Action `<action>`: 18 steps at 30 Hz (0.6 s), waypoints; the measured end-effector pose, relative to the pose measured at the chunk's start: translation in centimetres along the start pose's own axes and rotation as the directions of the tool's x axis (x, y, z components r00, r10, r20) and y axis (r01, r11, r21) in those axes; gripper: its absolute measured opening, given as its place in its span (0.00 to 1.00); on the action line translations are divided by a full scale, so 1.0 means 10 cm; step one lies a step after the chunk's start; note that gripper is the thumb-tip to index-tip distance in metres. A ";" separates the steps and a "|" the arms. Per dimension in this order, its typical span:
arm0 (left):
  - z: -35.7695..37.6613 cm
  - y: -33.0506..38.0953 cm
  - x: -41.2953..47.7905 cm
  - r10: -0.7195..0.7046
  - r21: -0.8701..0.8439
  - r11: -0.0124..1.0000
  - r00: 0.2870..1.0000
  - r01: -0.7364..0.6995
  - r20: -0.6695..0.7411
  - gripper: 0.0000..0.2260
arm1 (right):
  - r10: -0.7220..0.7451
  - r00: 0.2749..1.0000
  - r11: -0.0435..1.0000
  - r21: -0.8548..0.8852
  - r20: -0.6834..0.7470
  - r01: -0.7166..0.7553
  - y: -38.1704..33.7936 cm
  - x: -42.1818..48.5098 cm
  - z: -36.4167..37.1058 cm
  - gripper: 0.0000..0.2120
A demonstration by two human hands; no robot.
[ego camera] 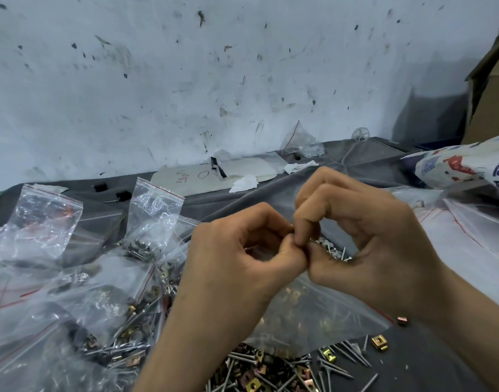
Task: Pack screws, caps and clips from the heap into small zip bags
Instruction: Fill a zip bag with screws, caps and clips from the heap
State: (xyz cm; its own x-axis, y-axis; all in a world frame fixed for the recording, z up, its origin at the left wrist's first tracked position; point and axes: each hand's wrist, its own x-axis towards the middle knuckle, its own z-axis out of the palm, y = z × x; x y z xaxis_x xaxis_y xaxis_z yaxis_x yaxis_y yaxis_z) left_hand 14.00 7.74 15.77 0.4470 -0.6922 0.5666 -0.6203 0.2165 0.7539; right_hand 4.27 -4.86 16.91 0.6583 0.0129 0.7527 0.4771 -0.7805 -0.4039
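My left hand (242,250) and my right hand (364,239) meet at the fingertips above the table and pinch the top edge of a small clear zip bag (307,309) that hangs below them. My right hand also cradles a bunch of silver screws (331,250) in its palm. The heap of long screws and brass clips (285,369) lies under the bag near the front edge. One loose brass clip (379,342) and a small copper cap (402,320) lie to the right of the heap.
Filled zip bags (81,301) pile up at the left, two standing upright (155,210). A stack of empty bags (474,233) lies at the right under a printed sack (466,165). Grey cloth covers the table (271,193); a stained wall stands behind.
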 end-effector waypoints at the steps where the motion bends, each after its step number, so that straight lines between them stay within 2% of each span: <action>1: 0.00 0.01 0.00 -0.005 0.009 1.000 1.000 0.005 0.000 0.04 | 0.005 1.000 1.000 0.008 -0.010 -0.005 0.01 0.00 0.00 0.08; 3: -0.01 0.02 0.00 -0.012 0.033 0.999 1.000 0.012 0.000 0.01 | 0.022 0.999 0.999 0.045 -0.034 -0.021 0.01 -0.02 0.02 0.07; 6: -0.02 0.04 0.00 -0.025 0.059 0.998 1.000 0.026 -0.004 0.03 | 0.050 0.996 0.988 0.152 -0.067 -0.039 0.02 -0.03 0.07 0.07; 9: -0.05 0.04 0.00 -0.057 0.084 0.995 0.998 0.057 0.000 0.03 | 0.070 0.994 0.983 0.176 -0.081 -0.054 0.03 -0.04 0.13 0.11; 13: -0.08 -0.02 0.02 -0.111 0.131 0.984 0.992 0.118 -0.056 0.07 | -0.007 0.990 0.995 0.099 -0.141 0.021 -0.04 0.02 0.07 0.13; 15: -0.11 -0.07 0.03 -0.159 0.074 0.984 0.986 0.163 -0.055 0.06 | -0.024 0.983 0.998 0.051 -0.181 0.033 -0.05 0.08 -0.04 0.11; 18: -0.18 -0.06 0.04 -0.155 -0.002 0.988 0.988 0.155 -0.022 0.07 | 0.071 0.985 0.997 -0.019 -0.160 -0.075 -0.02 0.11 -0.09 0.14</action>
State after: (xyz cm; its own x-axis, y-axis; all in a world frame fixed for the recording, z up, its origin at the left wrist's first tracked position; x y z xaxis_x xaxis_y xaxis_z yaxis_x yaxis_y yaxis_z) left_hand 15.75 8.57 16.13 0.5521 -0.7019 0.4500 -0.5419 0.1082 0.8335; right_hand 4.33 -5.27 18.27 0.5885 -0.1425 0.7958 0.4156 -0.7910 -0.4490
